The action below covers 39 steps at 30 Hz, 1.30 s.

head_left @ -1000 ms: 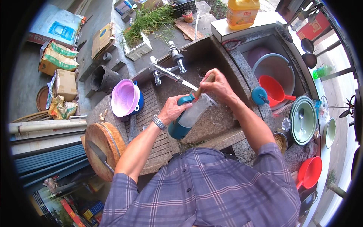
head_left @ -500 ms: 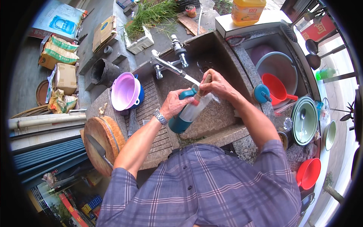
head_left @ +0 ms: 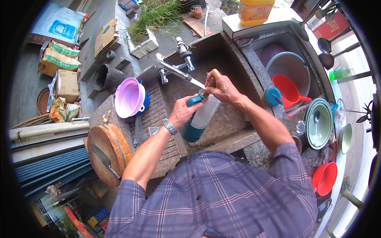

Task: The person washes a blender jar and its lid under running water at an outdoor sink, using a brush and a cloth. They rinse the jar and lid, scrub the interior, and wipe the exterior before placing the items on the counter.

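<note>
Holding the bottle [head_left: 206, 112]: left hand [head_left: 183, 112], grip closed near its teal loop [head_left: 195, 100].
Wooden handle [head_left: 210, 83]: pinched in the right hand [head_left: 223, 88], at the bottle's mouth.
Sink [head_left: 232, 129]: the bottle tilts above it.
Faucet spout [head_left: 186, 77]: just beside the right hand.

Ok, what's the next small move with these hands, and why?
Probably ease the wooden-handled tool a little deeper into the bottle: the right hand grips it at the bottle's mouth, and the left hand holds the bottle near its teal handle, so it seems braced.
</note>
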{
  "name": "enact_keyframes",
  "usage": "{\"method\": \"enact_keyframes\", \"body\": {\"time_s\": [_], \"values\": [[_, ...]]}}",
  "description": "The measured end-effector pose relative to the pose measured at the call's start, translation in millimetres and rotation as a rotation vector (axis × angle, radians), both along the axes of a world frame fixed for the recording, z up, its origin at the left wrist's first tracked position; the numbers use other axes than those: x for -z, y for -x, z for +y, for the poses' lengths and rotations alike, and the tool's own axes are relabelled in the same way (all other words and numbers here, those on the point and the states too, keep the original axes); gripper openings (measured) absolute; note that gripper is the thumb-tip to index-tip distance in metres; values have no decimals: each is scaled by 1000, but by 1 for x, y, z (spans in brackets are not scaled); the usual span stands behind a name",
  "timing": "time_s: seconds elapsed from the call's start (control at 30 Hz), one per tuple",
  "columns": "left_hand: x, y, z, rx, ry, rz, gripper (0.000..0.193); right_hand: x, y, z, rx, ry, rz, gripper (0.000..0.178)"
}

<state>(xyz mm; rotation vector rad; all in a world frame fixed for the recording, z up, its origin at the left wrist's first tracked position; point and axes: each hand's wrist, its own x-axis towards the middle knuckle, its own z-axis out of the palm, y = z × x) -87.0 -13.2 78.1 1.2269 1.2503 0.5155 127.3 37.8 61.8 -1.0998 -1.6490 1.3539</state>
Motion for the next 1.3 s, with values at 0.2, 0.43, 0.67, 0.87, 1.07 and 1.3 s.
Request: {"method": "enact_keyframes", "body": {"time_s": [0.2, 0.43, 0.67, 0.87, 1.07, 1.3], "values": [[14, 5, 5, 79, -94, 98, 43, 13, -19, 1, -25, 280, 147, 30], [19, -5, 18, 91, -162, 183, 39, 3, -53, 14, 233, 268, 419, 29], [2, -14, 25, 231, -148, 54, 25, 20, -22, -2, 18, 124, 83, 26], [8, -8, 8, 86, -337, 170, 25, 46, -16, 10, 124, 153, 294, 32], [-18, -19, 21, 238, -77, 335, 25, 37, -23, 4, 82, 413, 344, 32], [30, -5, 43, 358, -60, 444, 48, 43, -17, 1, 108, 553, 366, 38]]}}
